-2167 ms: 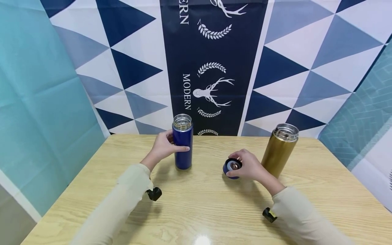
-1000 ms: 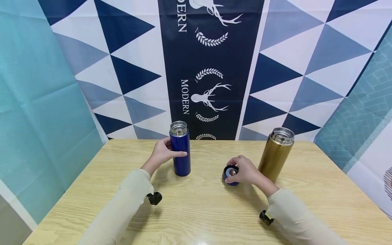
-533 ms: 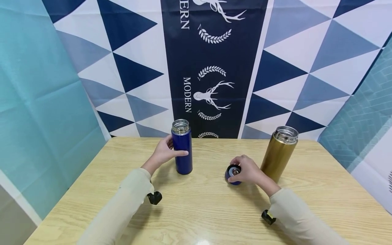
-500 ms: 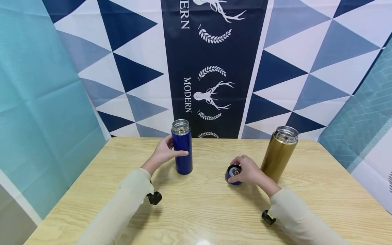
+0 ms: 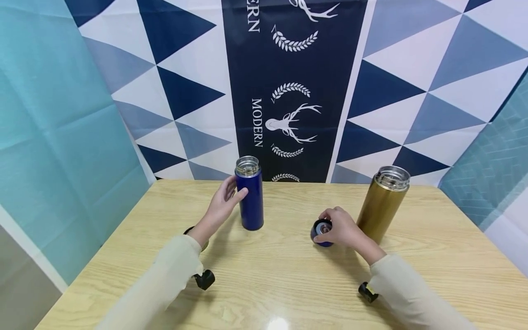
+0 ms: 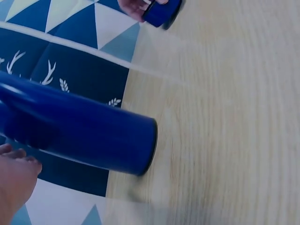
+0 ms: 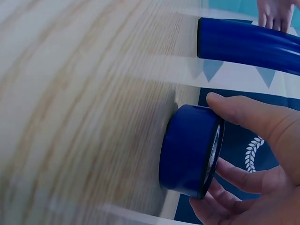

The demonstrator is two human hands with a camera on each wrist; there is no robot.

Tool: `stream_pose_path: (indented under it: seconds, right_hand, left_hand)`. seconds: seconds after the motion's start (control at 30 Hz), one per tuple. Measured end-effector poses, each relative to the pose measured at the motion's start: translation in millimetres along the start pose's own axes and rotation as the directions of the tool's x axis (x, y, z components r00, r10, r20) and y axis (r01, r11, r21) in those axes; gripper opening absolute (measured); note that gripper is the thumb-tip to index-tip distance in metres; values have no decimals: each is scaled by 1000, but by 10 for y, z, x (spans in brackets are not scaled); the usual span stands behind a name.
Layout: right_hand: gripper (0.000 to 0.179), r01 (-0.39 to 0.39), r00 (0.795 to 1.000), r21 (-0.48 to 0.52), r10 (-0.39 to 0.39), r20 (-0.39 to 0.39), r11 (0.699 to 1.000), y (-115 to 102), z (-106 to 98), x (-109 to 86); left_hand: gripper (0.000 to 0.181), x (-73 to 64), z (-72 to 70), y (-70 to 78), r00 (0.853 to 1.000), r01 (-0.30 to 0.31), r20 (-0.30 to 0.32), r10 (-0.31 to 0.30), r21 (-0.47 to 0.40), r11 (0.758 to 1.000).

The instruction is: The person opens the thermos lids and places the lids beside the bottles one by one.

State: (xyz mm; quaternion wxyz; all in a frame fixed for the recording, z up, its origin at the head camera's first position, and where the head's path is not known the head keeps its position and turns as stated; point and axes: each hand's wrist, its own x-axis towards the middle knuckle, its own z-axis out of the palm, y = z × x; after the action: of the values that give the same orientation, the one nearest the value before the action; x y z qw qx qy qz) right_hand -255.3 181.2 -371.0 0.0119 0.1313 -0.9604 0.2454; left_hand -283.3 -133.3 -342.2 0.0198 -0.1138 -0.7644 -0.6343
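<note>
A blue vacuum flask (image 5: 251, 201) with a bare steel mouth stands upright left of centre. My left hand (image 5: 218, 204) is beside it, thumb and fingers spread loosely; the left wrist view shows a gap between the fingers (image 6: 18, 157) and the flask's side. To the right, a blue flask lid (image 5: 323, 228) sits on the table with its inner side facing up. My right hand (image 5: 344, 228) pinches it by the rim, the thumb on one side and fingers on the other, clear in the right wrist view of the lid (image 7: 190, 150).
An uncapped gold flask (image 5: 381, 206) stands behind the right hand. A round, dark-rimmed thing (image 5: 205, 245) is mostly hidden behind the left wrist. The wooden table (image 5: 264, 275) ends at a patterned cloth wall (image 5: 198, 110).
My left hand has loosened from the blue flask, its thumb lifting off the front. My right hand keeps its hold on the lid, which stays in place. The head view has shifted slightly.
</note>
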Motion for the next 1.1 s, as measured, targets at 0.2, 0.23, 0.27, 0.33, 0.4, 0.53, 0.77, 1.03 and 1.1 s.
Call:
stream_pose_path:
  seconds: [0.2, 0.23, 0.27, 0.33, 0.4, 0.53, 0.77, 1.03, 1.1]
  right_hand:
    - [55, -18, 1000, 7, 18, 9, 1000, 5, 22, 9]
    - [56, -20, 1000, 8, 20, 9, 1000, 8, 27, 11]
    - [56, -22, 1000, 8, 22, 7, 1000, 10, 33, 13]
    - [57, -25, 1000, 8, 25, 6, 1000, 9, 43, 15]
    - [57, -30, 1000, 12, 30, 6, 999, 10, 55, 19]
    - [57, -39, 999, 23, 39, 9, 999, 20, 63, 21]
    - [60, -41, 999, 27, 40, 16, 999, 70, 33, -26]
    - [68, -5, 1000, 47, 6, -23, 999, 26, -4, -101]
    - [69, 10, 998, 65, -6, -60, 998, 5, -18, -128]
  left_hand:
    - [58, -133, 1, 36, 999, 1, -32, 0, 25, 1000]
    - [57, -152, 3, 39, 999, 4, -39, -2, 31, 1000]
    - [57, -172, 5, 44, 999, 4, -46, -2, 39, 999]
    - [57, -209, 10, 57, 998, 19, -63, -15, 61, 998]
    - [58, -240, 12, 70, 997, 35, -75, -28, 90, 995]
    - [59, -275, 24, 103, 994, 62, -98, -45, 173, 983]
    - [56, -340, 38, 130, 991, 100, -115, -65, 329, 939]
    - [58, -477, -28, 112, 988, 109, -140, -58, 394, 913]
    - [58, -523, -44, 99, 989, 92, -143, -37, 403, 911]
